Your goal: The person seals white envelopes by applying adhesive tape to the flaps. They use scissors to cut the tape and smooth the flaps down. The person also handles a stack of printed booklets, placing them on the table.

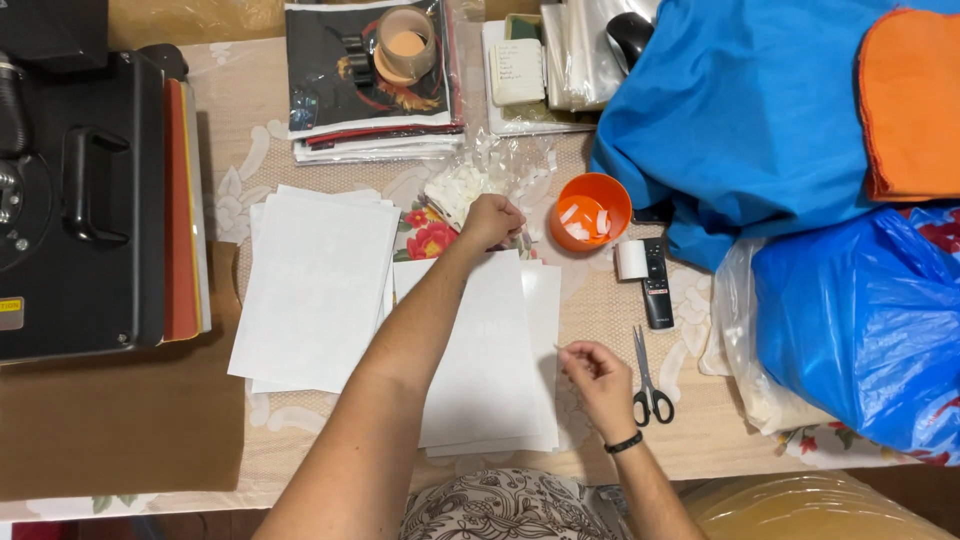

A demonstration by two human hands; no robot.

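At far left: black press (pixel 80 190), handle on top, orange and yellow sheets stacked on edge against its right side.
Below press: brown sheet (pixel 120 420) flat on the table.
Left-centre: paper stack (pixel 315 290), white, fanned slightly, just beside the press.
Above stack: pile of prints (pixel 370 85), dark picture uppermost, tape roll (pixel 405 45) resting on it.
Centre: white sheets (pixel 485 360), upright rectangle, lying between the two hands, left forearm crossing their upper left corner.
Left hand (pixel 490 220): reached forward past the top edge of the white sheets, fingers curled shut at the edge of a clear bag (pixel 480 175) of small white pieces; whether anything is pinched, cannot tell.
Right of bag: orange cup (pixel 590 212) with a few white bits inside, near the left hand but apart from it.
Right hand (pixel 598 375): at the right edge of the white sheets, fingertips pinched together, possibly on a tiny scrap too small to make out; black band on the wrist.
Just right of hand: scissors (pixel 648 385), closed, black handles toward the body, untouched.
Above scissors: black remote (pixel 656 285) beside a small white roll (pixel 631 259).
At far right: blue cloth (pixel 760 110), orange cloth (pixel 910 100) on it, blue plastic bag (pixel 860 330) below.
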